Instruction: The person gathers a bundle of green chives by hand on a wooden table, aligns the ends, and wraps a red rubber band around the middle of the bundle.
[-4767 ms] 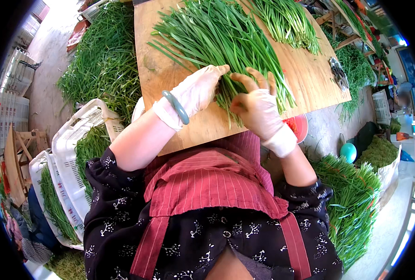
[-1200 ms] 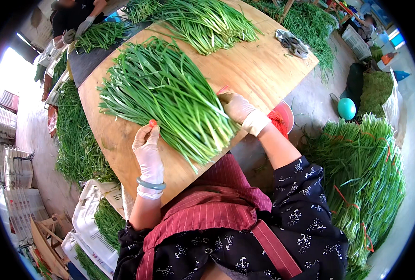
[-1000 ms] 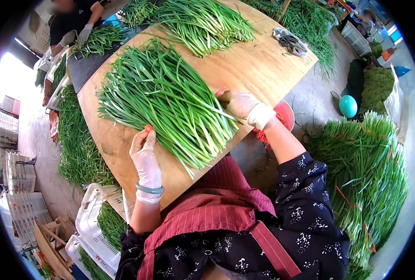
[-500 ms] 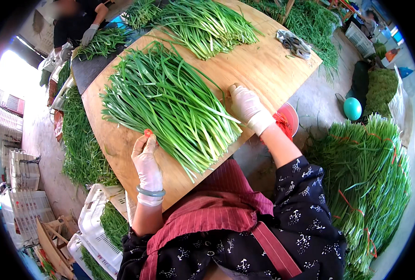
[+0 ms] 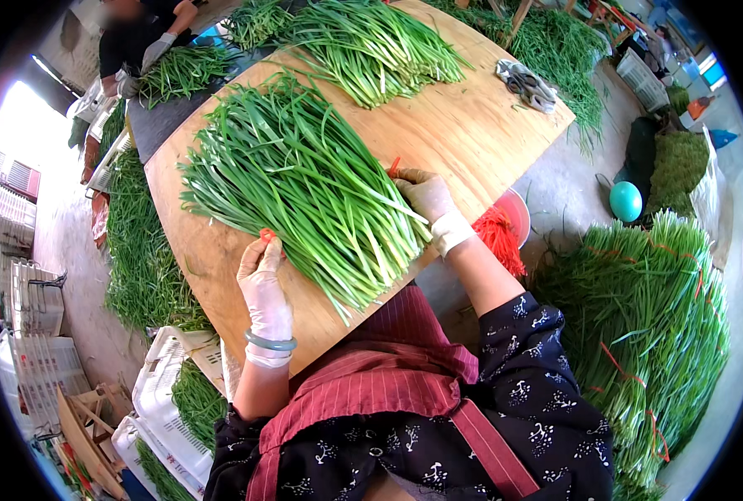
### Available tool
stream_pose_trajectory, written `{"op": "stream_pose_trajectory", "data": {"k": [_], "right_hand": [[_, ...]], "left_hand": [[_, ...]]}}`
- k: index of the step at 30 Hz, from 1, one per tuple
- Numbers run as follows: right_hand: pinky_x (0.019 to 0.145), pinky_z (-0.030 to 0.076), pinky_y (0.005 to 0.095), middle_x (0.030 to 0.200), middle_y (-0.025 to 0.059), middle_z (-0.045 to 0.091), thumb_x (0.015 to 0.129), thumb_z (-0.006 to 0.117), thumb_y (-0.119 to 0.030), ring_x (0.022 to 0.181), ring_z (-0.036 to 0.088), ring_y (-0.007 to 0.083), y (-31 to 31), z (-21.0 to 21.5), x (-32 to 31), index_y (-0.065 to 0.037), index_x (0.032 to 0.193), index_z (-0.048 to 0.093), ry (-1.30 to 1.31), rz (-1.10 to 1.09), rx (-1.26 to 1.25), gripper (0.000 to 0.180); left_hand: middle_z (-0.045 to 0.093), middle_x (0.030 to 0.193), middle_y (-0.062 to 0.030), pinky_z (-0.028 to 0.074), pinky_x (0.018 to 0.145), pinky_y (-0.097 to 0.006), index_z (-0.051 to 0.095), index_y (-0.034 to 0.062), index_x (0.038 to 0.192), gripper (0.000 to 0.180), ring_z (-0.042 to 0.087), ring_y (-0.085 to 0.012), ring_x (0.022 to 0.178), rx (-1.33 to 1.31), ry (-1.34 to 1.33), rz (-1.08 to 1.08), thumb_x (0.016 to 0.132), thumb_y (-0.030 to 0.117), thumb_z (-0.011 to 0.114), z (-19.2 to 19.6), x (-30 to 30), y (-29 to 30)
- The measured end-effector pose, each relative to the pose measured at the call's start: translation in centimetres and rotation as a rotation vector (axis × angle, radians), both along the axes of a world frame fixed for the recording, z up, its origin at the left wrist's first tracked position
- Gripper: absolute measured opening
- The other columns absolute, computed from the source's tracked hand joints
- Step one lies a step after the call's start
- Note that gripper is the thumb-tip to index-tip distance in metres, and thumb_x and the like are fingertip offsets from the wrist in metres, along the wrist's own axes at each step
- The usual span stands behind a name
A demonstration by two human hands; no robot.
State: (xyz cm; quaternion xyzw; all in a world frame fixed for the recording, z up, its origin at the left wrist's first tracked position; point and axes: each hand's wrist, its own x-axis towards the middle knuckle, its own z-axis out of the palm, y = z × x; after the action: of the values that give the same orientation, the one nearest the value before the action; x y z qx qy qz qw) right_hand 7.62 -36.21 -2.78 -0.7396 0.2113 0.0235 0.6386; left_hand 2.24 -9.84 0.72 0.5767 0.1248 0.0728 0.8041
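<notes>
A large bundle of Chinese chives (image 5: 304, 192) lies loose on the wooden table (image 5: 480, 125), pale stem ends toward me. My left hand (image 5: 263, 288), in a white glove with a grey-green bangle over its cuff, pinches one end of a red tie (image 5: 268, 235) at the bundle's left edge. On the opposite edge, my gloved right hand (image 5: 427, 199) has its fingers closed against the stems. Red tie shows at its fingertips too. Whatever length of tie runs beneath the chives is hidden.
A second chive pile (image 5: 380, 50) and a grey cloth bundle (image 5: 528, 83) lie farther back. Red ties (image 5: 498, 238) hang from a pink bucket (image 5: 517, 213) beside the table. Tied chives (image 5: 639, 334) are stacked right; white crates (image 5: 171, 376) stand left. Another person's gloved hand (image 5: 158, 50) works far left.
My right hand has moved down and left, in against the chives, and a red tie end now sticks up by its fingers. My left hand keeps its pinch in place.
</notes>
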Motion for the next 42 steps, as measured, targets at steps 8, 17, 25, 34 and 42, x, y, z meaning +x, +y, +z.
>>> {"op": "stream_pose_trajectory", "data": {"k": [8,17,25,34,42], "right_hand": [[0.071,0.049,0.0295,0.085,0.0128,0.068,0.082,0.064,-0.019,0.073,0.064,0.0166,0.3,-0.4,0.5,-0.008,0.099,0.069,-0.034,0.008,-0.174,0.021],[0.071,0.048,0.0369,0.083,0.0196,0.064,0.083,0.059,-0.02,0.079,0.063,0.0324,1.5,1.0,-0.6,-0.004,0.092,0.065,-0.113,-0.04,-0.403,0.019],[0.064,0.045,0.0323,0.076,0.0151,0.056,0.082,0.061,-0.004,0.069,0.056,0.0243,3.4,9.1,-2.6,0.001,0.085,0.056,-0.558,0.494,-0.558,0.008],[0.086,0.04,0.041,0.105,0.0087,0.058,0.07,0.065,-0.002,0.099,0.054,0.0291,9.5,6.7,-5.6,-0.007,0.084,0.057,-1.038,0.333,-0.513,0.017],[0.104,0.028,0.0387,0.142,-0.0012,0.036,0.08,0.049,-0.025,0.129,0.036,0.0163,12.1,10.1,-4.7,-0.015,0.135,0.04,-1.478,1.006,-1.13,0.057]], "left_hand": [[0.062,0.084,-0.0015,0.045,0.071,-0.023,0.064,0.002,0.089,0.007,0.055,-0.009,0.075,-0.055,0.009,0.027,0.083,0.0,0.062,0.4,-0.3,-0.4],[0.062,0.087,-0.0014,0.045,0.074,-0.024,0.064,0.0039,0.093,0.011,0.056,-0.0095,0.078,-0.103,-0.025,0.053,0.083,0.001,0.062,0.2,-0.9,0.0],[0.064,0.093,-0.0056,0.048,0.079,-0.029,0.061,0.0042,0.092,0.007,0.06,-0.0151,0.085,-0.297,-0.025,0.004,0.087,0.004,0.056,-2.3,-1.0,4.2],[0.063,0.099,-0.0098,0.052,0.078,-0.029,0.055,0.0006,0.107,0.022,0.063,-0.0175,0.086,-0.212,0.108,-0.036,0.094,0.013,0.044,-0.9,-0.5,9.2],[0.062,0.077,-0.0028,0.047,0.061,-0.021,0.062,0.0017,0.088,0.01,0.056,-0.008,0.066,0.003,0.124,0.012,0.09,0.008,0.055,1.0,0.6,11.1]]}}
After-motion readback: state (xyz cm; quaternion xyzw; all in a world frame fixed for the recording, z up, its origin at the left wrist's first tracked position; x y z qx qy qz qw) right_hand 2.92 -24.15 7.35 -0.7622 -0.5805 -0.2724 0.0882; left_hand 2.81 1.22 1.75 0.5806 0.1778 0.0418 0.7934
